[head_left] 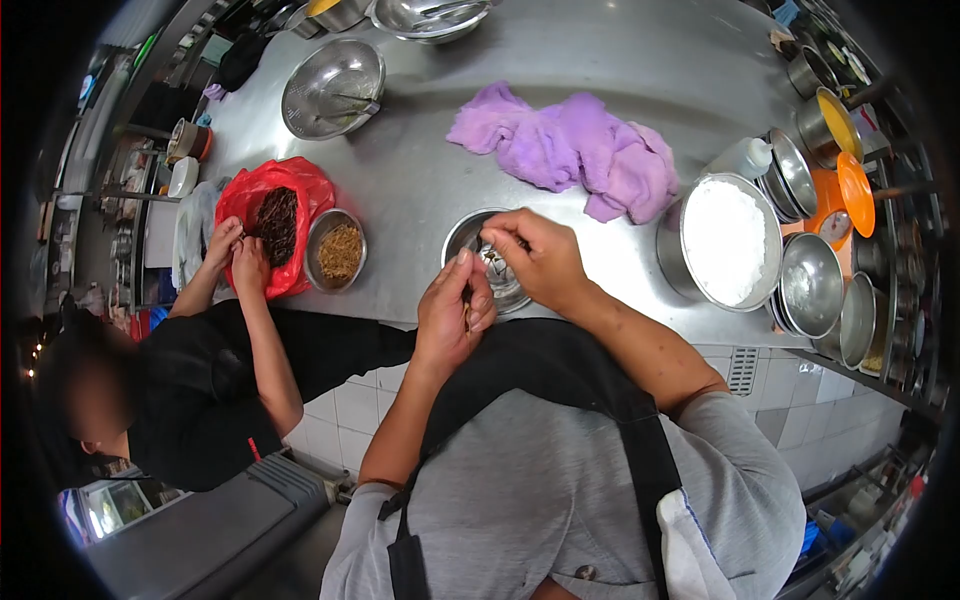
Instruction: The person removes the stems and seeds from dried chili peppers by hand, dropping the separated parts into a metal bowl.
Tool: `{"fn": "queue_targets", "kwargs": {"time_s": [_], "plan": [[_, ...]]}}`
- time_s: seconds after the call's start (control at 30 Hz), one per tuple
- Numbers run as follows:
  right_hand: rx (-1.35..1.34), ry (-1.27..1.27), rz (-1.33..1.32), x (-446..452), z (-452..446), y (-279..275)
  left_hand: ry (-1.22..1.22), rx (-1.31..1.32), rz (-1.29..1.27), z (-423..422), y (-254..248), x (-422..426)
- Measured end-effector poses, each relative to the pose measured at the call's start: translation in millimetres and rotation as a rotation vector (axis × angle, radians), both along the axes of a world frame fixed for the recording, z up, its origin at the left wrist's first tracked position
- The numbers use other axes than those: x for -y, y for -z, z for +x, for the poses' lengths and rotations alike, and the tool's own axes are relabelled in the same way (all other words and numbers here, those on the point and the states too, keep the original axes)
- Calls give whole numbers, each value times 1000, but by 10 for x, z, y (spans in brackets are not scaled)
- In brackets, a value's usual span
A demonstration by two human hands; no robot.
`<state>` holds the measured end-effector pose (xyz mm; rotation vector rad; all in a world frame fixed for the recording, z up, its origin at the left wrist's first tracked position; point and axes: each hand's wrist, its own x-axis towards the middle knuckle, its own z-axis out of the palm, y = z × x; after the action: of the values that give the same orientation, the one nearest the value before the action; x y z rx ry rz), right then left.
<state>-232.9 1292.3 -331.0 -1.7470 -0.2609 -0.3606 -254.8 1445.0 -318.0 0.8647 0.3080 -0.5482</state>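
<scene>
A metal bowl [460, 238] with small pieces in its bottom stands at the table's front edge. Above its left rim is my left hand [455, 308], its fingers closed round something small and dark that I cannot make out. My right hand [537, 258] is over the bowl's right side, thumb and fingertips pinched together close to the left fingertips. Whatever lies in that pinch is too small to name. Beyond the bowl a crumpled purple cloth [575, 145] lies on the metal table [420, 180].
At the left, a co-worker's hands [240, 258] work at a red bag [310, 195] of dark dried pieces, beside a bowl of brown shreds [340, 250]. A perforated bowl [333, 88] stands behind. To the right are a pot of white powder [725, 240] and stacked bowls [810, 285].
</scene>
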Motion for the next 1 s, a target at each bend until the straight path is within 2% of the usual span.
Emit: {"fn": "queue_targets", "kwargs": {"time_s": [0.03, 0.1, 0.27, 0.33, 0.37, 0.47, 0.5, 0.57, 0.7, 0.8, 1.0], "plan": [[2, -6, 2, -31, -11, 14, 3, 15, 31, 20, -43, 23], [205, -82, -94, -84, -34, 70, -35, 2, 22, 63, -30, 1], [61, -165, -14, -105, -88, 106, -74, 27, -52, 100, 31, -90], [-2, -328, 26, -61, -64, 142, -92, 44, -11, 105, 47, -112], [-2, -328, 26, -37, -61, 143, -92, 44, -10, 100, 38, -134], [-637, -374, 527, 21, 11, -42, -21, 141, -3, 90, -1, -197], [-640, -371, 529, 40, 27, -30, 67, 160, 20, 79, -9, -205], [-829, -621, 627, 82, 56, -9, 158, 180, 42, 77, -20, -189], [-755, -512, 716, 108, 74, -47, 118, 139, 77, 75, -35, -160], [-724, -523, 802, 101, 53, -3, 107, 134, 98, 52, -32, -139], [-682, -473, 763, 93, 53, -32, 111, 133, 125, 50, -33, -99]]}}
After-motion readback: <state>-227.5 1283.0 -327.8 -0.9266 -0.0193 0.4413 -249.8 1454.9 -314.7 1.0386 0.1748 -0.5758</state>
